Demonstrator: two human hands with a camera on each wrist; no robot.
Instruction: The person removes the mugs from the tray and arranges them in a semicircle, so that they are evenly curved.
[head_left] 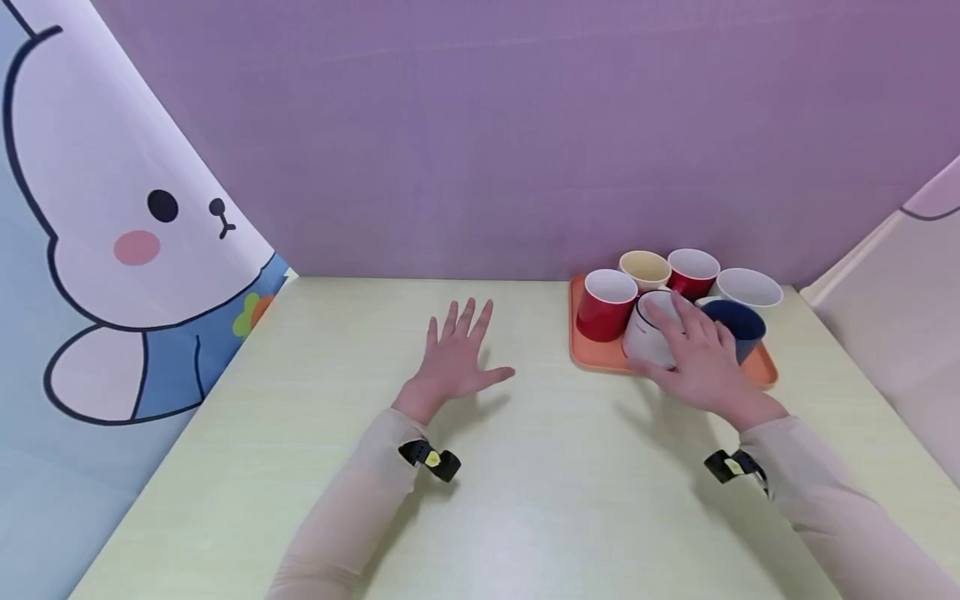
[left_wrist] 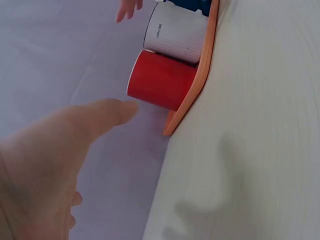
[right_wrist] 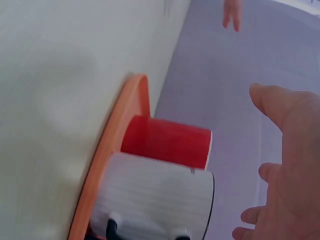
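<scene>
On an orange tray point(head_left: 588, 354) at the back right of the table stand several mugs. My right hand point(head_left: 697, 358) reaches over the white mug with a dark rim point(head_left: 647, 343), thumb and fingers spread. In the right wrist view a gap shows between that hand and the ribbed white mug point(right_wrist: 155, 195). Left of it stands a red mug point(head_left: 604, 308); a dark blue mug point(head_left: 742, 327) is partly hidden behind my right hand. My left hand point(head_left: 453, 362) hovers over the table left of the tray, fingers fanned out and holding nothing.
Along the tray's back stand a yellow mug point(head_left: 646, 267), a second red mug point(head_left: 692, 275) and a wide white mug point(head_left: 748, 287). A purple backdrop point(head_left: 450, 150) rises behind the pale table point(head_left: 525, 500). A printed cartoon sheet point(head_left: 150, 275) hangs on the left.
</scene>
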